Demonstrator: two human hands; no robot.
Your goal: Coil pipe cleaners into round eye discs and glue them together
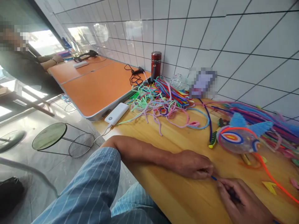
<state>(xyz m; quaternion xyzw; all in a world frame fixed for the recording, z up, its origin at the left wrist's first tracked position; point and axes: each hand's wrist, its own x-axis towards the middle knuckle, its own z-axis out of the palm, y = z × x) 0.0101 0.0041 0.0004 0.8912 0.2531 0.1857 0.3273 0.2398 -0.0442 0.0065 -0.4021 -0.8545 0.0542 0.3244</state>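
Observation:
My left hand (195, 165) rests on the wooden table with its fingers closed on a short dark blue pipe cleaner (214, 178). Facing it, my right hand (244, 200) pinches the same pipe cleaner between thumb and fingers; most of its length is hidden. Beyond my hands lies a clear plastic bottle (243, 144) decorated with coiled pipe cleaners, one coil like an eye, and two light blue pointed shapes on top. An orange pipe cleaner (271, 175) trails from it to the right. Left of the bottle are pliers (212, 140) with green and yellow handles.
Tangled pipe cleaners (161, 102) heap at the back, below a red flask (156, 65). A phone (202, 83) leans on the tiled wall. A white power bank (116, 113) lies near the left edge. A person (25, 62) sits at the orange table (98, 84); a stool (49, 136) stands below.

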